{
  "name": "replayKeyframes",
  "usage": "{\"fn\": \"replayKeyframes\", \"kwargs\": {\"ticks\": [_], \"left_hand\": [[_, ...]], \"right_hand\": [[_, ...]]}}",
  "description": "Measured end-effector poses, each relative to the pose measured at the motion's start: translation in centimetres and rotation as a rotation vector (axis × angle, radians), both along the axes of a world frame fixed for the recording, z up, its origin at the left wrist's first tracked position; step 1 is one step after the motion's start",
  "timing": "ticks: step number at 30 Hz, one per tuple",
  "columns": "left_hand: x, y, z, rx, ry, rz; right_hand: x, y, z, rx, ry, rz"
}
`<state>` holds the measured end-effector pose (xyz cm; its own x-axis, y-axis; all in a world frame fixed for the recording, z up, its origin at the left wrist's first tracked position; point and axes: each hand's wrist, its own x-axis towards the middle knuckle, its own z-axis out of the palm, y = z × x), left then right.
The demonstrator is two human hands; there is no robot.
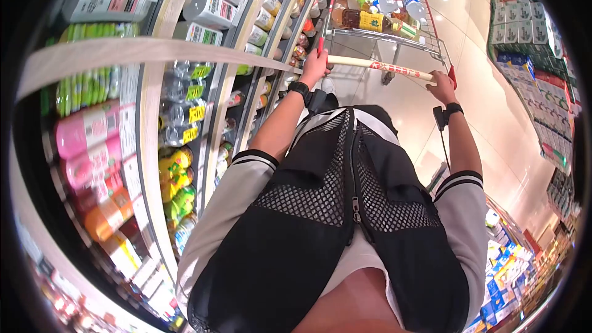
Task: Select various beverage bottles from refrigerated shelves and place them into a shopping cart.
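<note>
My left hand [314, 68] is closed around the left end of the cream cart handle [382, 66], which has red lettering. At the handle's right end, my right hand [442, 88] has its fingers wrapped round the bar. Beyond the handle, the wire shopping cart [394, 39] holds several bottles; one with dark liquid and a yellow label [370, 21] lies on its side near the basket's close end. Both wrists carry black bands with small devices.
Tall shelves [161, 18] of bottled drinks and pink packs [89, 126] run close along the left. Stacked cartons [524, 31] stand at the right, past the shiny tiled floor [493, 111]. Blue and yellow boxes [502, 271] are piled at the lower right.
</note>
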<state>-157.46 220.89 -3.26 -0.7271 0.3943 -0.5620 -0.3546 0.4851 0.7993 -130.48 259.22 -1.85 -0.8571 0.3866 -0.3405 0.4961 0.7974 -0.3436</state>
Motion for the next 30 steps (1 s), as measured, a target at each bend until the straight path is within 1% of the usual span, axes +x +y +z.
{"fn": "replayKeyframes", "kwargs": {"ticks": [2,3,4,6,8,9,10,11,14,15,17,20,21,22,24,25,27,28,29,30], "left_hand": [[1.8,-0.5,1.2,0.151,-0.008,0.092],[2.6,-1.1,1.7,0.102,-0.015,0.074],[3.8,-1.9,0.9,0.089,-0.002,0.064],[7.3,-4.8,-0.7,0.022,0.166,0.006],[10.8,-8.5,-0.9,-0.083,-0.014,-0.152],[13.4,-10.2,-0.5,-0.092,-0.066,-0.151],[15.6,-12.4,-1.2,-0.132,-0.113,-0.15],[18.4,-13.8,0.2,-0.206,-0.215,-0.086],[23.7,-20.2,-1.3,-0.327,-0.275,-0.161],[24.8,-21.0,-0.6,-0.327,-0.276,-0.14],[25.9,-22.2,0.7,-0.285,-0.397,0.107],[26.6,-21.6,1.2,-0.292,-0.163,0.21],[26.4,-21.0,1.5,-0.264,-0.105,0.177],[25.8,-20.8,0.1,-0.252,-0.102,0.187],[25.1,-20.1,-2.6,-0.139,0.357,0.028],[25.2,-19.2,-1.3,-0.13,0.356,0.035],[24.5,-15.6,4.9,-0.162,0.556,-0.122],[24.1,-14.6,6.8,-0.149,0.563,-0.117],[24.1,-13.9,8.4,-0.155,0.587,-0.139],[24.0,-13.9,9.1,-0.162,0.607,-0.162]], "right_hand": [[0.1,-0.9,-0.3,0.163,0.027,0.022],[-0.1,-1.2,-0.8,0.184,0.019,-0.023],[-0.4,-1.4,-1.1,0.171,0.03,-0.034],[-0.2,-1.8,-1.7,0.277,0.01,-0.054],[0.5,-1.9,-2.2,0.289,0.114,-0.065],[1.1,-2.1,-2.4,0.285,0.184,-0.054],[1.3,-2.1,-2.3,0.286,0.256,-0.036],[1.2,-2.0,-2.4,0.282,0.253,-0.039],[2.3,-3.7,-2.0,0.29,0.299,-0.046],[2.7,-4.1,-2.0,0.277,0.28,-0.037],[3.1,-4.6,-1.5,0.263,0.275,0.002],[4.6,-6.3,-2.4,0.277,0.316,0.038],[5.1,-6.9,-2.3,0.268,0.305,0.044],[5.6,-7.7,-1.9,0.257,0.292,0.048],[6.8,-9.5,-0.9,0.267,0.296,0.057],[7.4,-10.4,-0.5,0.248,0.279,0.041],[8.6,-11.9,0.1,0.224,0.288,0.026],[9.1,-12.6,0.2,0.238,0.294,0.028],[9.8,-13.4,0.3,0.233,0.265,0.012],[10.6,-14.3,0.4,0.226,0.233,-0.005]]}}
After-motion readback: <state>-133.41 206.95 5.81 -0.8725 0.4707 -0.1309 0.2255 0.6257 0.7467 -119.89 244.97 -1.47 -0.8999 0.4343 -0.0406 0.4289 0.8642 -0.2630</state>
